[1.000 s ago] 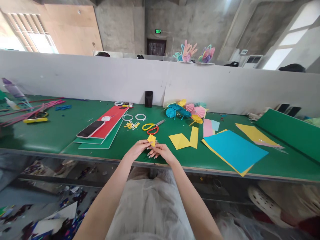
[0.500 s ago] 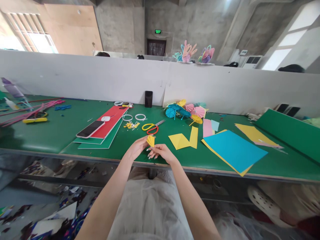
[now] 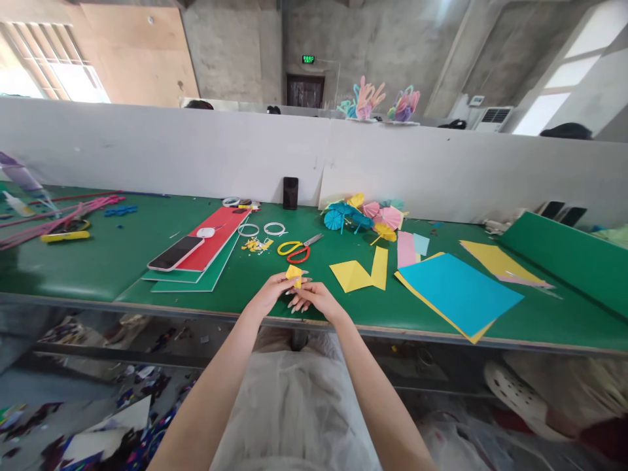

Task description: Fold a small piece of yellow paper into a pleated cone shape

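Between my two hands, just above the table's front edge, is a small piece of folded yellow paper [image 3: 294, 272]. My left hand [image 3: 273, 290] pinches it from the left with the thumb across its face. My right hand [image 3: 314, 297] grips its lower end, thumb and forefinger together and the other fingers curled loosely below. Scissors [image 3: 300, 248] with one yellow and one red handle lie beyond the hands, blades apart. To the right rest a creased yellow paper square [image 3: 350, 275] and a yellow strip [image 3: 379, 267].
Small paper umbrellas [image 3: 348, 216] in several colours are heaped by the partition [image 3: 196, 147]. Blue sheets [image 3: 461, 294] over yellow ones lie at right. A phone [image 3: 176, 253] rests on red and green boards [image 3: 216, 232] at left. Yellow scraps [image 3: 256, 244] and clear rings [image 3: 275, 229] lie behind the hands.
The folded yellow paper has turned in my fingers: its fan-like pleated side gave way to a flatter, squarer face. My left thumb now lies across it. My right hand has barely moved.
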Demonstrator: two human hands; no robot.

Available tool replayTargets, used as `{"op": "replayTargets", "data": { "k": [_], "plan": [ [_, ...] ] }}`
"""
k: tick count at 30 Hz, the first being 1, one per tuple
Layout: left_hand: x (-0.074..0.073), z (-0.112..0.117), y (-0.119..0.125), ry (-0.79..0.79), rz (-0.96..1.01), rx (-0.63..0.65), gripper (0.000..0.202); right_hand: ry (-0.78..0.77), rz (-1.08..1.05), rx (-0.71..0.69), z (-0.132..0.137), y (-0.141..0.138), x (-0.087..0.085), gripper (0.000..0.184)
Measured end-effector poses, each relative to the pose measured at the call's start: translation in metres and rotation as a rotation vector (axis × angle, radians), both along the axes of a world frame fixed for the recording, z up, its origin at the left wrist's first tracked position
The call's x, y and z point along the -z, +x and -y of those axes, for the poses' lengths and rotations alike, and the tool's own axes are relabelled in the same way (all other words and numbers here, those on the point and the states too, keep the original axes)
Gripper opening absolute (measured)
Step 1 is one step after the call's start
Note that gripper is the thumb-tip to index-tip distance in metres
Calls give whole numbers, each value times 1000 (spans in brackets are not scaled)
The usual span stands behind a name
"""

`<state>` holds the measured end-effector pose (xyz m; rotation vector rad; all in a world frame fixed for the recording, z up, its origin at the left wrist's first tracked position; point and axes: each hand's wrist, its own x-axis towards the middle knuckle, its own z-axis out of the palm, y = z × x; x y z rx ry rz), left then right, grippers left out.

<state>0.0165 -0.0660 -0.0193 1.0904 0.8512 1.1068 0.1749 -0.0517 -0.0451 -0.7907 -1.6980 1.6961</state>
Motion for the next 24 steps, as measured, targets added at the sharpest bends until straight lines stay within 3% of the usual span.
{"op": "replayTargets", "data": {
  "k": [8,15,24],
  "plan": [
    [3,-2,-1,7,28,-28,38,24,43,29,-3,-3,7,24],
    [10,-5,1,18,51,-133,39,41,81,80,-4,-4,13,24],
    [20,-8,4,13,-40,-265,23,53,104,90,1,-6,7,18]
  ]
}}
